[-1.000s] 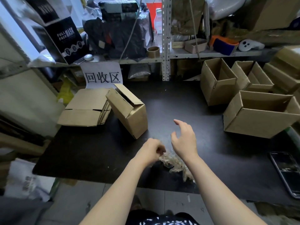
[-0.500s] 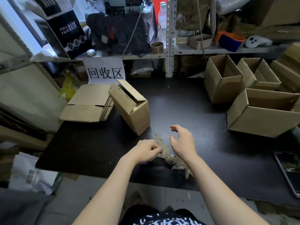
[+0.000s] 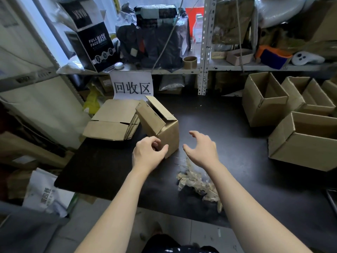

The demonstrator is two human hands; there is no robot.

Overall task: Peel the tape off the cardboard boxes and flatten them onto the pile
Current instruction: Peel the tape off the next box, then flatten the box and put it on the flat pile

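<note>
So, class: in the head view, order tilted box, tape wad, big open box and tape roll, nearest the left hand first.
1. tilted box, beside the left hand
2. tape wad, near right
3. big open box, far right
4. tape roll, back shelf

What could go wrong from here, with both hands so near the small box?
1. The small box looks tilted, close beside the pile, with a flap open. The left hand is at its near corner and the right hand is open beside it, so a one-sided push might tip it or shove the pile.
2. The tape wad lies beside the right forearm near the table edge; the arm could sweep it off or stick to it.
</note>
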